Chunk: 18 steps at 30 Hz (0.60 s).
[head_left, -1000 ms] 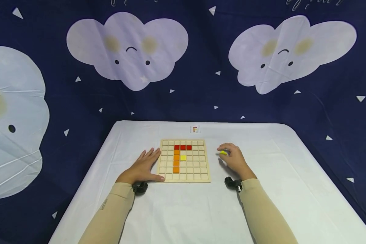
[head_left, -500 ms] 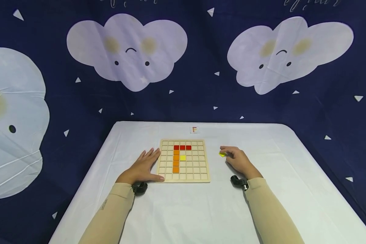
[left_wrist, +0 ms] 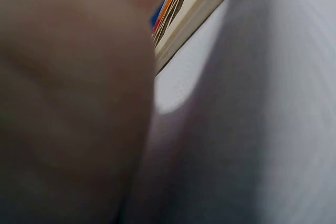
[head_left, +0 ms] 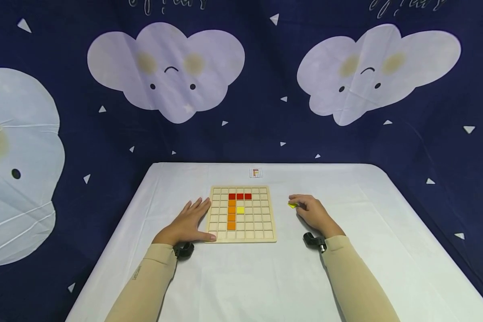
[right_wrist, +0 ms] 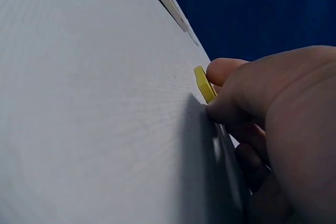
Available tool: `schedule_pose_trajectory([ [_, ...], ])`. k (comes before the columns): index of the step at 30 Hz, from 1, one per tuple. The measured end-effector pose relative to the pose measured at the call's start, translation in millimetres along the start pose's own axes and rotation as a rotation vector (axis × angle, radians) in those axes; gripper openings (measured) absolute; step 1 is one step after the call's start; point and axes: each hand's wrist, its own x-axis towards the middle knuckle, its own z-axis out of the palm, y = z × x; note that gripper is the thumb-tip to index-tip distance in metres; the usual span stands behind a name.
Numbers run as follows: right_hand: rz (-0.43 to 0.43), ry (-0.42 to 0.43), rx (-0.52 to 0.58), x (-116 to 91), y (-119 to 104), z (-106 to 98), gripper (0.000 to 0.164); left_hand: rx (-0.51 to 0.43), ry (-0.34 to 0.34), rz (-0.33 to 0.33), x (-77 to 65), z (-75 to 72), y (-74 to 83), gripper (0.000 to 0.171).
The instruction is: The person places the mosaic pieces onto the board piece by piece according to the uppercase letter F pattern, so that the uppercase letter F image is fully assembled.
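A square wooden grid board (head_left: 259, 226) lies on the white table. Red tiles (head_left: 239, 197) form a short row near its top, and a column of orange tiles (head_left: 231, 214) runs down from the row's left end. One yellow tile (head_left: 240, 210) sits beside that column. My left hand (head_left: 185, 224) rests with spread fingers against the board's left side, thumb at the near left corner. Right of the board, my right hand (head_left: 315, 215) pinches another yellow tile (right_wrist: 203, 84) between thumb and finger, just above the cloth in the right wrist view.
A small card (head_left: 256, 173) printed with a coloured grid pattern lies behind the board. White cloth (head_left: 241, 281) covers the table. A dark blue curtain (head_left: 265, 134) with clouds hangs at the far edge. Both wrists wear black cameras.
Compared with a second ago, my right hand has shifted a little to the right, away from the board, still pinching the yellow tile. The left hand stays in place.
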Motion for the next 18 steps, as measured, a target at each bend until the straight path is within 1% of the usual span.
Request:
schedule_pose_trajectory([
  [10, -0.004, 0.024, 0.006, -1.8, 0.2, 1.0, 0.022, 0.0, 0.008, 0.007, -0.2, -0.1, 0.3, 0.134],
  [18, -0.013, 0.032, 0.008, -2.2, -0.7, 1.9, 0.02, 0.012, 0.0, -0.012, -0.3, -1.0, 2.5, 0.135],
])
